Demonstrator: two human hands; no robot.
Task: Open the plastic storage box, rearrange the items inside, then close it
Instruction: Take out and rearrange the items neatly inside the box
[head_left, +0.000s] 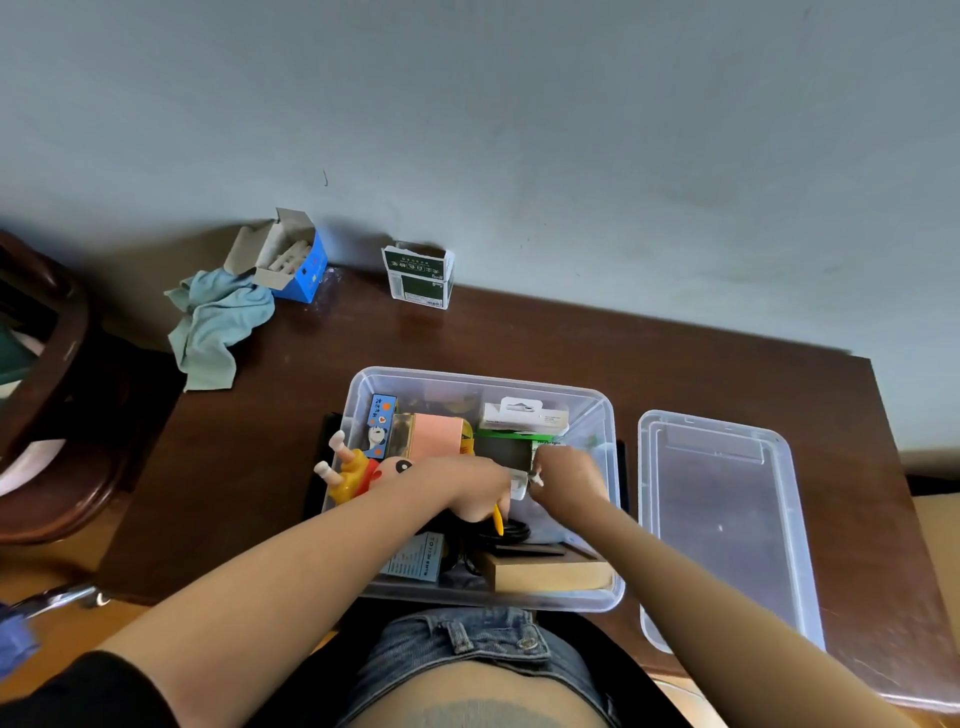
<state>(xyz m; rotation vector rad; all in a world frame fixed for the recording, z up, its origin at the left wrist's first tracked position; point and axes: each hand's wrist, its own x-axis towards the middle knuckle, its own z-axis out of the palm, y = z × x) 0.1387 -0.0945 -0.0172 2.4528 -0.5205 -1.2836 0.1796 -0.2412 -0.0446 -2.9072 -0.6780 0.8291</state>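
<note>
The clear plastic storage box (605, 410) stands open on the brown desk, packed with items: a pink-topped box (435, 435), a white carton (522, 415), a dark green packet (506, 451), a yellow toy figure (350, 470) and a tan box (550, 571). Its clear lid (727, 519) lies flat to the right. Both my hands are inside the box. My left hand (470, 486) and my right hand (563, 475) meet over a small white object (521, 483), each with fingers closed on it.
A blue carton with its flap up (298, 260) and a light blue cloth (218, 322) lie at the desk's back left. A green-and-white carton (420, 278) stands against the wall. A dark wooden chair (47, 395) is at the left.
</note>
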